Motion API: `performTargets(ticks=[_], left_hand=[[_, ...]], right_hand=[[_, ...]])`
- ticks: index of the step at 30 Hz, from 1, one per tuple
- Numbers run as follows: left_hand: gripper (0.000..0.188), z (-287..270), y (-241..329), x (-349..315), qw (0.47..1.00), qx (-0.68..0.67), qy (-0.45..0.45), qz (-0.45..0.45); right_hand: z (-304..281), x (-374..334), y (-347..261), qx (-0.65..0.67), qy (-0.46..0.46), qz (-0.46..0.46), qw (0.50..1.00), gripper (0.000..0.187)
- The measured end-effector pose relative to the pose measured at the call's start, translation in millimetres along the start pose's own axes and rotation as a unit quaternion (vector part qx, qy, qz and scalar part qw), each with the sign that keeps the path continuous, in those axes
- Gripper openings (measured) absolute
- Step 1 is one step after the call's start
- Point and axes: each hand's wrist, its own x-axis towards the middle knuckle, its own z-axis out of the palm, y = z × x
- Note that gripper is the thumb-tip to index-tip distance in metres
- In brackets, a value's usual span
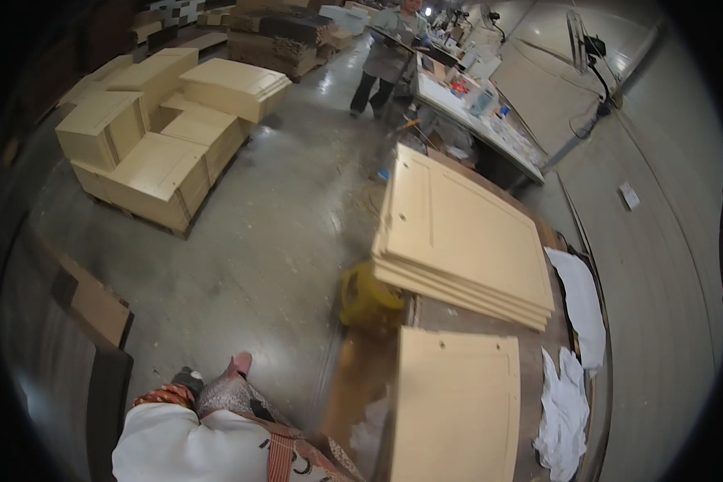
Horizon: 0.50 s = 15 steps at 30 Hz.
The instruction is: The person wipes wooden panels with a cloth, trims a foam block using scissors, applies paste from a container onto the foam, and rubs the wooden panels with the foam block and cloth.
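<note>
My left hand [187, 378], in a dark glove below an orange patterned cuff, hangs low by my side at the bottom of the head view. It is small and partly hidden by the sleeve, so its fingers cannot be made out. My right hand is out of view. To my right, a cream cabinet door [458, 410] with small round holes near its far edge lies flat on a brown workbench [450, 314]. Just beyond it is a stack of several similar cream doors [466, 225], slightly fanned at the edges.
White cloths [562, 410] lie along the bench's right side. A yellow object [369, 296] stands on the floor beside the bench. Cream panels on a pallet [153, 177] stand far left. A person [390, 52] stands by a cluttered white table [474, 104]. A dark-edged board [104, 369] is at left.
</note>
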Motion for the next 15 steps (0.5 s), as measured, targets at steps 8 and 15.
performTargets(ticks=[8, 15], left_hand=[[0.038, -125, 82, 133, 0.971, -0.106, 0.102, 0.186], [0.037, -143, 31, 185, 0.967, -0.186, 0.17, 0.033]], right_hand=[[221, -16, -316, 0.004, -0.16, -0.472, 0.867, 0.051], [301, -11, -427, -0.027, -0.167, -0.597, 0.784, 0.043]])
